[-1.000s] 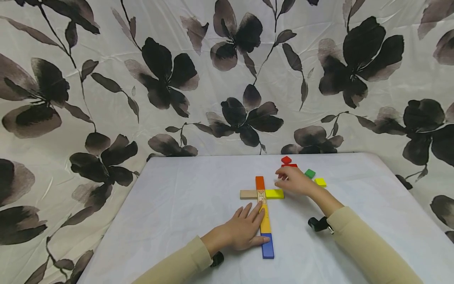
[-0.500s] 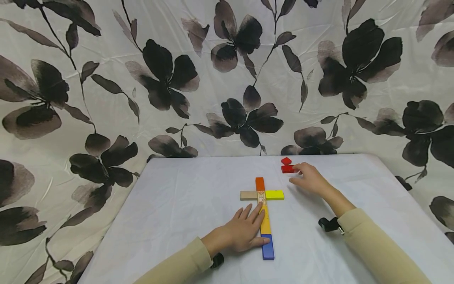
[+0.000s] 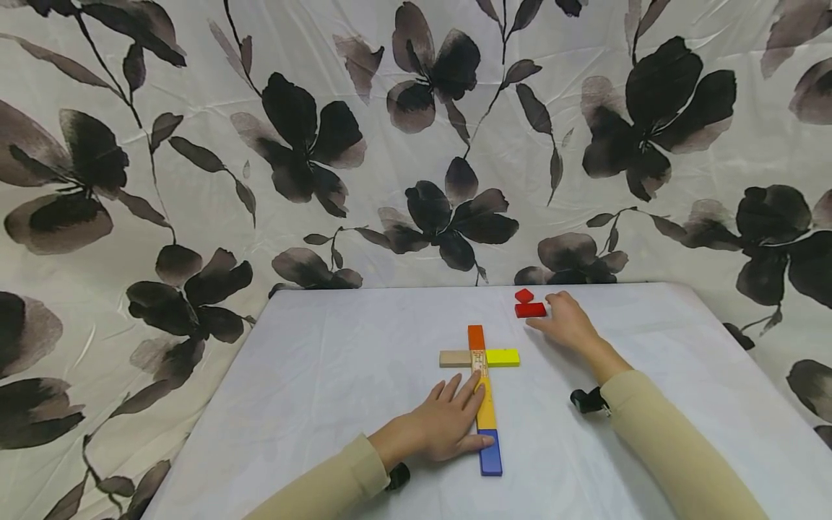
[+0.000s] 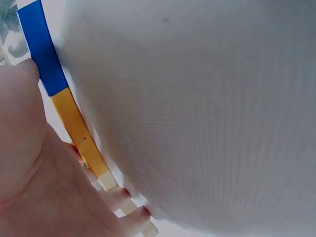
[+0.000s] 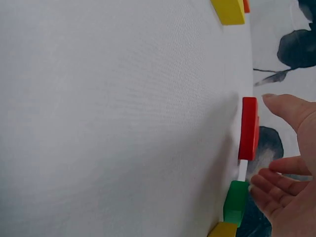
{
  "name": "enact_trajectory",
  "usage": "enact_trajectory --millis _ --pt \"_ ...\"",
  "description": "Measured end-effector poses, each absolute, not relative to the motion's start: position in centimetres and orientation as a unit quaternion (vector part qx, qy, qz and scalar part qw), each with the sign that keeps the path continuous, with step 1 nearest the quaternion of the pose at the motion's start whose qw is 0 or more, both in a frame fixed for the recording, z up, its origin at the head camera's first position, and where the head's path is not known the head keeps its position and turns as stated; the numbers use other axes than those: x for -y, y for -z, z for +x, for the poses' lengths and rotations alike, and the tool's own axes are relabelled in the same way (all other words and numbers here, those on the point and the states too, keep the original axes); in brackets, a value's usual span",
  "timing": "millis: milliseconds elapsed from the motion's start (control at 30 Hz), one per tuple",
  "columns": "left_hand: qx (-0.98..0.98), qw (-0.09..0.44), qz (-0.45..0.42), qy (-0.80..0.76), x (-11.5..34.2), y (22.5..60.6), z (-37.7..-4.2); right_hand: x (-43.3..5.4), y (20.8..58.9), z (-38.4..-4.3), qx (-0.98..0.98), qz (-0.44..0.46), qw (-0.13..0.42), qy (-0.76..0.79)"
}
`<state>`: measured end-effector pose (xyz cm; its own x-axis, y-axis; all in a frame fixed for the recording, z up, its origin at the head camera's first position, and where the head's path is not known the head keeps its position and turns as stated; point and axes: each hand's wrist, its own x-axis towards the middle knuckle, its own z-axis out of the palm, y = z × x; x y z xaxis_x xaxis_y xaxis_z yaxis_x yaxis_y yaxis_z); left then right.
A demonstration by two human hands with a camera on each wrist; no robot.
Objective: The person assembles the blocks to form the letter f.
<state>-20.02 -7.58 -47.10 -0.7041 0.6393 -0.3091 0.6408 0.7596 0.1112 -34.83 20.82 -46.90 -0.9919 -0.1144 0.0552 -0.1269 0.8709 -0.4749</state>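
My left hand (image 3: 445, 425) lies spread over a cross of flat blocks in the head view, its thumb on the blue block (image 3: 490, 453) and a finger on the patterned piece above the orange-yellow block (image 3: 486, 404). The cross also has an orange-red block (image 3: 477, 336) at its top, a tan one (image 3: 455, 358) to the left and a yellow one (image 3: 503, 357) to the right. Beyond it, my right hand (image 3: 570, 325) hovers just right of a red block (image 3: 530, 310), thumb and forefinger parted, nothing held. Behind that red block sits a small red polygonal piece (image 3: 523, 295).
In the right wrist view a green block (image 5: 236, 202) and another yellow block (image 5: 223, 230) lie past the red one; the right hand hides them in the head view. A white cloth (image 3: 325, 325) covers the table, with a floral curtain (image 3: 364, 159) behind its far edge.
My right hand has shifted right from in front of the red block, uncovering it and covering the green and yellow blocks. Lately it has edged slightly farther away. The left hand stays put.
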Motion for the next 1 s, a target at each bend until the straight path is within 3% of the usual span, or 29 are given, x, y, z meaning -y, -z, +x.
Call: enact_trajectory --millis 1000 --pt "-0.924 0.168 0.344 -0.003 7.6 47.1 -20.0 -18.5 48.3 -36.5 0.965 -0.014 0.03 -0.259"
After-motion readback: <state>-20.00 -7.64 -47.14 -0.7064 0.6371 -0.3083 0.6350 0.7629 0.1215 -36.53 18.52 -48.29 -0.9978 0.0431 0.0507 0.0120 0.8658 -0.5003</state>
